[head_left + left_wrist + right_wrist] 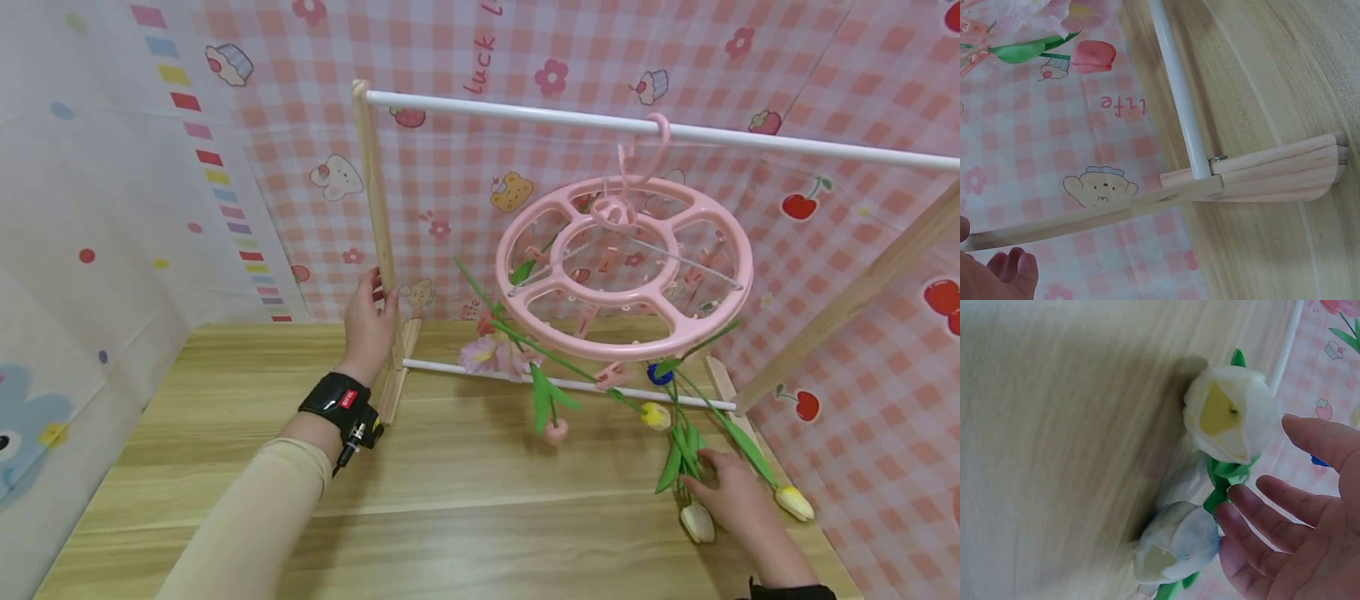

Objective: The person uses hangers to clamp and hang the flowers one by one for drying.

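Cloth in pink gingham, printed with cherries, strawberries and cupcakes, is covering the walls behind and to the right, while a whiter sheet with small coloured blocks is lining the left. Between them a wood-grain surface is carrying a rack, and a pink ring hanger is hooking over its white top bar, with artificial flowers hanging about it. The person's left hand is gripping the rack's left post, thumb on one side and fingers on the other. The right hand is hovering with its fingers loosely spread, just beside a white tulip and green leaves; I cannot tell whether it is touching them. A pale yellow tulip is sitting near that hand, on its other side. Lettering on the gingham is spelling "luck" above the bar and "life" low down, upside down as the left wrist is seeing it. On the black wrist strap, a red label is showing white characters too small to read.
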`<state>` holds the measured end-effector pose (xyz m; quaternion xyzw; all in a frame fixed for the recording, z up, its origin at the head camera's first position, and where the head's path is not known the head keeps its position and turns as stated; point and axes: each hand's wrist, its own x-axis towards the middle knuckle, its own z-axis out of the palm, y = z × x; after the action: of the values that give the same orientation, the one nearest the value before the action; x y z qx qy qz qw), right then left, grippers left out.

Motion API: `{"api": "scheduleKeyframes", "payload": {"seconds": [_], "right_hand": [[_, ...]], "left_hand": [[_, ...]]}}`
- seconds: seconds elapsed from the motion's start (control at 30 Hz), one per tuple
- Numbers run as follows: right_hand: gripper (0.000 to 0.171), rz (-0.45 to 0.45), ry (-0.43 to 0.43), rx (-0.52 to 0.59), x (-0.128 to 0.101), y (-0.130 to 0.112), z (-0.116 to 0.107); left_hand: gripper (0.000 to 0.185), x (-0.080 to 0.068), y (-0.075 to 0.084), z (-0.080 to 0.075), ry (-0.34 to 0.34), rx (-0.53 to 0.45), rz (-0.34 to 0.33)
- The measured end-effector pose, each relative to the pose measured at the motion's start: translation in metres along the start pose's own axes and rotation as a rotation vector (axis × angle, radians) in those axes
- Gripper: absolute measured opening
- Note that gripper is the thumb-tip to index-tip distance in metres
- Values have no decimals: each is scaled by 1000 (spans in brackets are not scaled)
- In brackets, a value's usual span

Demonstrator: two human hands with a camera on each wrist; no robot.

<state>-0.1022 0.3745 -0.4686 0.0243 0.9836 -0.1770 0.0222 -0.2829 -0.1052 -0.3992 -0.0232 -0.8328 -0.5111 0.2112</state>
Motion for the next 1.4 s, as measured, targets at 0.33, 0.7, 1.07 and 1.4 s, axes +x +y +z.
{"api": "scheduleKeyframes", "payload": {"seconds": [0.33, 0.7, 1.07, 1.4], "right_hand": [[55, 44, -28, -4, 9, -3, 6], [54, 111, -46, -47, 19, -2, 8], [40, 108, 33, -22, 26, -1, 18], [31, 149, 81, 64, 23, 2, 15]], "left_hand": [[39, 0, -3, 1, -16, 37, 18], [39, -1, -2, 0, -36, 58, 5], [38, 1, -6, -3, -38, 56, 29], [39, 0, -4, -2, -40, 68, 8]]}}
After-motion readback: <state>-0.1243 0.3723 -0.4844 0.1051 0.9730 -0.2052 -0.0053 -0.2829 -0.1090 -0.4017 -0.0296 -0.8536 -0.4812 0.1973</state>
